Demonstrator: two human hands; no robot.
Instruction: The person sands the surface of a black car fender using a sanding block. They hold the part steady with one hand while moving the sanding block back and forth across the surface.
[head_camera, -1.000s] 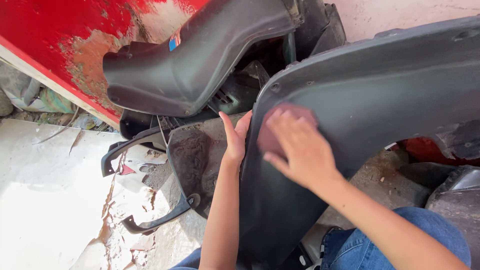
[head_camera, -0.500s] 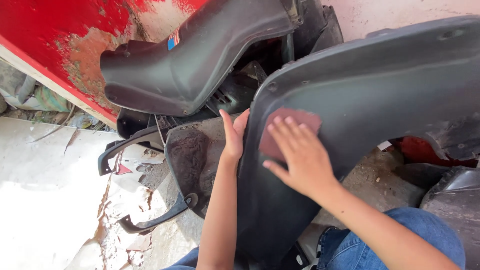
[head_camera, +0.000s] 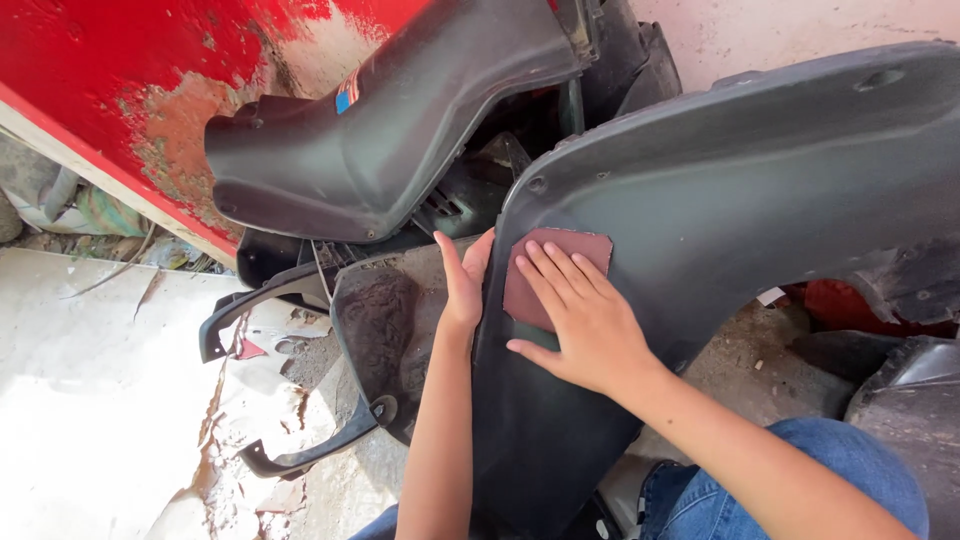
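Note:
A large dark grey plastic body panel (head_camera: 760, 190) stands in front of me, curved like a fender. My right hand (head_camera: 580, 320) lies flat on it, fingers spread over a reddish-brown sheet of sandpaper (head_camera: 580, 250) that it presses against the panel. My left hand (head_camera: 462, 280) grips the panel's left edge, thumb on the front, fingers hidden behind the rim.
Another black plastic panel (head_camera: 400, 130) leans against a red wall with flaking paint (head_camera: 130, 80). A black footboard piece (head_camera: 375, 330) and a thin curved black trim (head_camera: 300, 455) lie on the pale wet concrete floor (head_camera: 90, 400). My blue-jeaned knee (head_camera: 790, 470) is at the bottom right.
My right hand has slid the sandpaper slightly down and left across the panel. My left hand keeps its hold on the edge.

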